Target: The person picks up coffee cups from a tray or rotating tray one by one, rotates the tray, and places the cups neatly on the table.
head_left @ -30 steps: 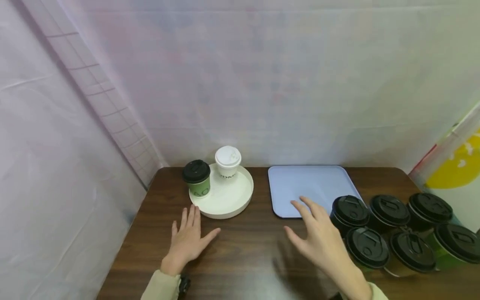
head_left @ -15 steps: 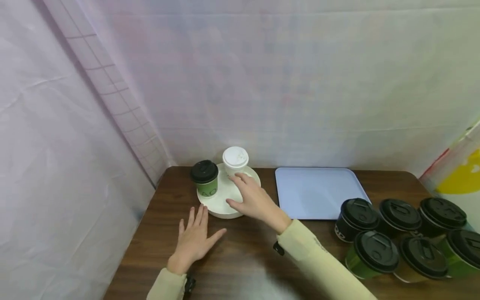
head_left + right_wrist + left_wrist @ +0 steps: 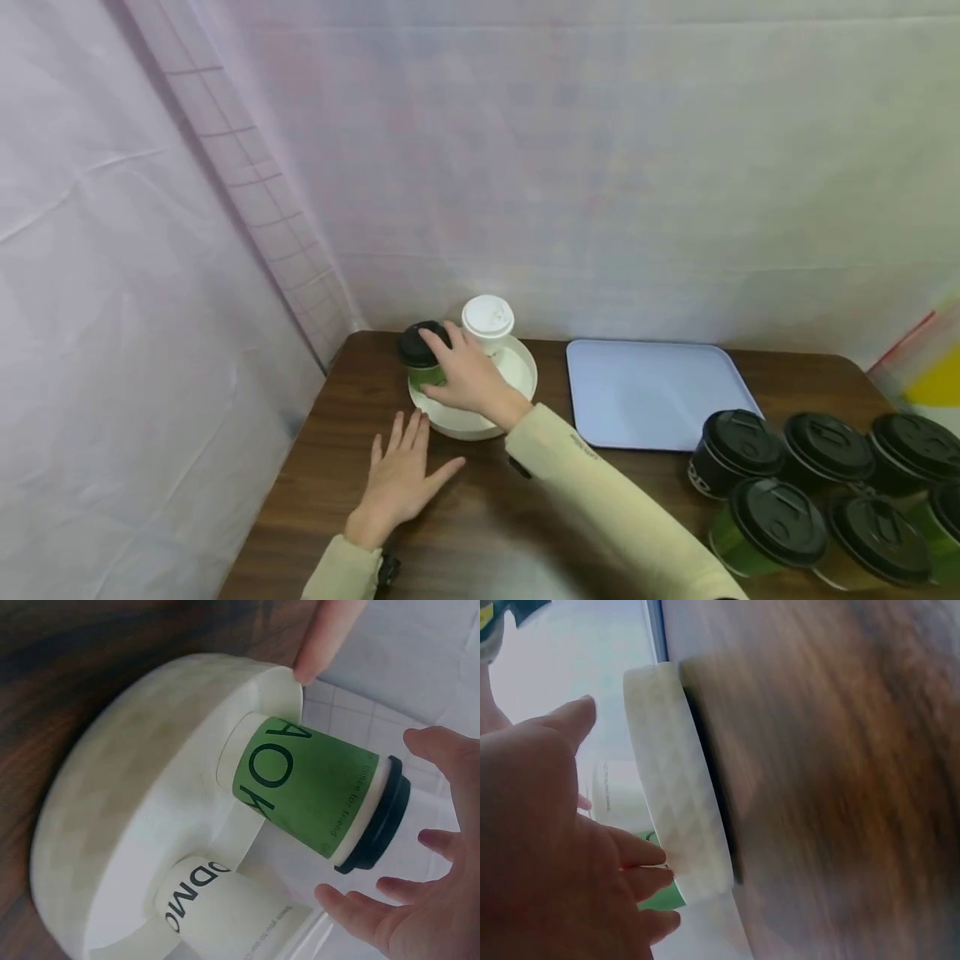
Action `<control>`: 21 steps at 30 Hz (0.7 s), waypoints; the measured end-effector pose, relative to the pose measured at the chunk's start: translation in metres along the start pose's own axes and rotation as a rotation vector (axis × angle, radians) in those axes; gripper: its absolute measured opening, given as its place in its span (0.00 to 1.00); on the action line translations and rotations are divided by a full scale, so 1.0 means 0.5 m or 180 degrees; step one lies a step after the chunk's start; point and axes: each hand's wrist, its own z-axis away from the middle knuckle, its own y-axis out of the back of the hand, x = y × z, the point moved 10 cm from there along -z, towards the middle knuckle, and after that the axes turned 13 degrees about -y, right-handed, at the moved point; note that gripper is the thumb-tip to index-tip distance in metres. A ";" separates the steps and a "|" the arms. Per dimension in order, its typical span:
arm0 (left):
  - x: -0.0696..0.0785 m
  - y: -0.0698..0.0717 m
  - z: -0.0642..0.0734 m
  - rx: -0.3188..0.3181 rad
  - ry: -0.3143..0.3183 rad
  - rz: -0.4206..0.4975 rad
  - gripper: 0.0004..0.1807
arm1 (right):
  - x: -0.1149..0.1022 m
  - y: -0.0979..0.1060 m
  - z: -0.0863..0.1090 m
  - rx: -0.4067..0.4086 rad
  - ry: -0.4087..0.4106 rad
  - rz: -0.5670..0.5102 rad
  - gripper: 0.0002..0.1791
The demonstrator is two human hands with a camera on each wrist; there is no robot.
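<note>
A green paper cup with a black lid point(image 3: 307, 787) stands on the left part of a round white tray point(image 3: 467, 427). Behind it on the same tray is a white lidded cup point(image 3: 487, 318). My right hand point(image 3: 474, 375) reaches over the tray with fingers and thumb spread about the green cup's lid; the right wrist view shows a gap between them and the cup. My left hand point(image 3: 402, 483) lies flat with fingers spread, its fingertips right at the tray's near rim. From the left wrist view, the tray's textured wall point(image 3: 675, 780) shows beside those fingertips.
A light blue rectangular tray point(image 3: 648, 396) lies at the back, right of the round one. Several black-lidded cups point(image 3: 780, 521) stand grouped at the table's right side. White curtains point(image 3: 525, 167) hang behind the brown table point(image 3: 315, 483) and along its left.
My right hand has moved left from in front of the blue tray, across the round tray, to the green cup. The left hand stays by the rim. The head view has shifted slightly.
</note>
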 end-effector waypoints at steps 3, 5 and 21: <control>-0.007 0.015 -0.006 0.0120 -0.0007 0.0013 0.57 | 0.001 -0.014 -0.018 -0.0100 -0.0065 0.0026 0.48; -0.015 0.024 -0.015 0.0183 0.0010 0.0033 0.59 | 0.005 -0.024 -0.029 -0.0180 -0.0102 0.0016 0.48; -0.030 0.019 -0.041 -0.0082 0.0140 0.0126 0.60 | 0.009 -0.050 -0.028 -0.0435 -0.0258 -0.0053 0.48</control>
